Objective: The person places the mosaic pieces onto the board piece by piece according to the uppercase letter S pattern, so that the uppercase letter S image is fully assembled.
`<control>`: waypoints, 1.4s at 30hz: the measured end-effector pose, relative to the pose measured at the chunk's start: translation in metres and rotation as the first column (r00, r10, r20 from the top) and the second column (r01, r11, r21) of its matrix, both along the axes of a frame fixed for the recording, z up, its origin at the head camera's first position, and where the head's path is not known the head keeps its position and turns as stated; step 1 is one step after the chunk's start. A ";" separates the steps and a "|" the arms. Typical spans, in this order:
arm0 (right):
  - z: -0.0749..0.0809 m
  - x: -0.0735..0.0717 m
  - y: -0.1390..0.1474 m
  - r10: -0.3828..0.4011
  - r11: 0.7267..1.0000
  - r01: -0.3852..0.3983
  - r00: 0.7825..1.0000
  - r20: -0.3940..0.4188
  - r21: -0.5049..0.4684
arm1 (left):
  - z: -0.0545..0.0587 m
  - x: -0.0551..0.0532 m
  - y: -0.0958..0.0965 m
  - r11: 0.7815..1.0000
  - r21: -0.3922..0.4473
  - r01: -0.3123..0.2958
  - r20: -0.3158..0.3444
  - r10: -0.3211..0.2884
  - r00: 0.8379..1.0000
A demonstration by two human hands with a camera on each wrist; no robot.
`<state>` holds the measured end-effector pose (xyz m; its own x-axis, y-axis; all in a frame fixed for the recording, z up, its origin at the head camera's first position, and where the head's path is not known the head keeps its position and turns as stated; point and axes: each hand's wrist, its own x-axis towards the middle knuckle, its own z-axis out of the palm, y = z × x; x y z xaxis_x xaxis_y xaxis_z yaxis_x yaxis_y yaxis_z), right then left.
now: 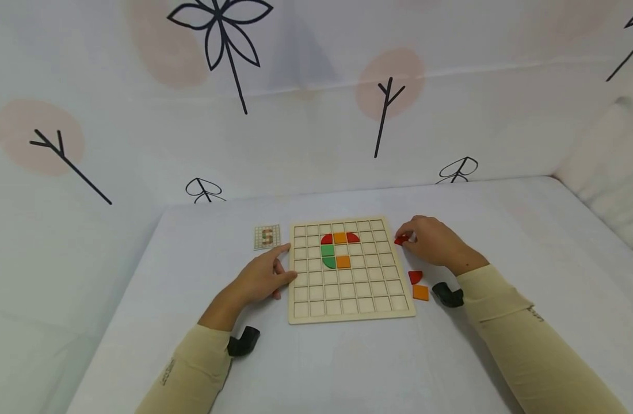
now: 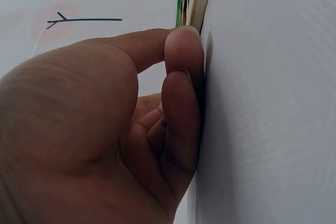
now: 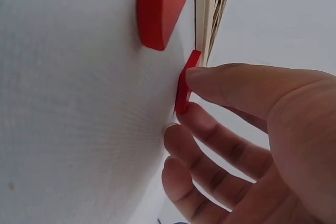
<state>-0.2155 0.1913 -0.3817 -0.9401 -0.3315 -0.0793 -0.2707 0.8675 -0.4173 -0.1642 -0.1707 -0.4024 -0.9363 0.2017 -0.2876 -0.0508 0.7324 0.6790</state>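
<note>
A pale wooden grid board (image 1: 306, 296) lies flat on the table. My left hand (image 1: 259, 279) touches its left edge with index finger and thumb, the other fingers curled under. Just off the board's right side, my right hand (image 1: 435, 244) pinches a red quarter-circle piece (image 3: 184, 82) between thumb and fingers, low over the cloth. On the board sit a red quarter-circle (image 1: 327, 239), an orange square (image 1: 339, 238) and another red quarter-circle (image 1: 353, 237) in one row. Below them are a green square (image 1: 328, 250), a green quarter-circle (image 1: 329, 263) and a second orange square (image 1: 343, 262).
Right of the board lie a loose red quarter-circle (image 1: 415, 277) and a loose orange square (image 1: 420, 292), close to the right wrist's black camera (image 1: 448, 295). A small pattern card (image 1: 267, 236) rests beyond the left hand. Patterned white cloth (image 1: 316, 144) hangs behind the table.
</note>
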 end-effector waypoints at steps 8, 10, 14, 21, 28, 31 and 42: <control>0.000 -0.001 0.004 -0.015 1.000 0.016 0.999 0.030 -0.024 | -0.001 -0.001 0.001 1.000 -0.001 0.003 0.004 -0.003 1.000; 0.001 -0.001 0.005 -0.009 0.999 0.010 1.000 0.026 -0.036 | -0.001 -0.002 0.001 1.000 -0.002 0.003 -0.002 -0.003 1.000; 0.002 -0.001 0.008 -0.005 0.999 0.006 1.000 0.030 -0.044 | -0.001 -0.003 0.002 1.000 -0.003 0.008 0.000 -0.008 1.000; 0.003 -0.001 0.015 -0.027 0.999 0.029 0.997 0.068 -0.036 | 0.000 -0.004 0.004 1.000 -0.003 0.013 0.013 -0.013 1.000; 0.004 -0.001 0.015 0.002 0.999 0.002 0.997 0.081 -0.049 | -0.002 -0.002 0.002 1.000 -0.002 0.004 0.014 -0.004 1.000; 0.005 -0.002 0.015 0.018 0.998 -0.013 0.996 0.088 -0.057 | -0.004 -0.002 0.001 1.000 0.002 0.001 0.016 -0.001 1.000; 0.009 0.000 0.012 0.034 0.997 -0.029 0.997 0.064 -0.076 | -0.001 0.000 0.000 1.000 0.002 -0.014 0.025 0.014 1.000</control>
